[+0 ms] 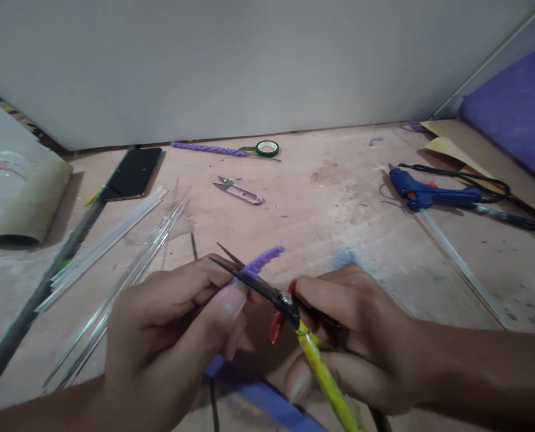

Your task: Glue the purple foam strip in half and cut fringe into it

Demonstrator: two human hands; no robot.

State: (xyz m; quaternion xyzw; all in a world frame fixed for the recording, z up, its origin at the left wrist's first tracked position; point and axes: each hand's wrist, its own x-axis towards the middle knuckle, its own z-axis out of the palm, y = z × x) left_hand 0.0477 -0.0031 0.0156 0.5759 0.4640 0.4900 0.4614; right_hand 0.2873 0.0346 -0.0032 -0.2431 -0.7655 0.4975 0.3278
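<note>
My left hand [181, 330] pinches a purple strip [263, 259] whose upper edge is cut into a fringe. The blades of the scissors [319, 360] lie across the strip just beyond my left thumb. My right hand [357, 336] holds these scissors, which have dark blades and yellow-green handles. A red piece [276, 327] shows beside the pivot, near my right fingers. Below my hands, a wider length of purple strip [262, 396] hangs towards the bottom edge, and a thin dark green stem [214, 402] runs beside it.
Wires [159, 234] and white sticks [109, 246] lie left, near a phone [134, 173] and a cardboard tube [35, 204]. Small snips [240, 191], a purple-wrapped stem [208, 149] and green tape [268, 148] lie ahead. A blue glue gun [433, 195] rests right.
</note>
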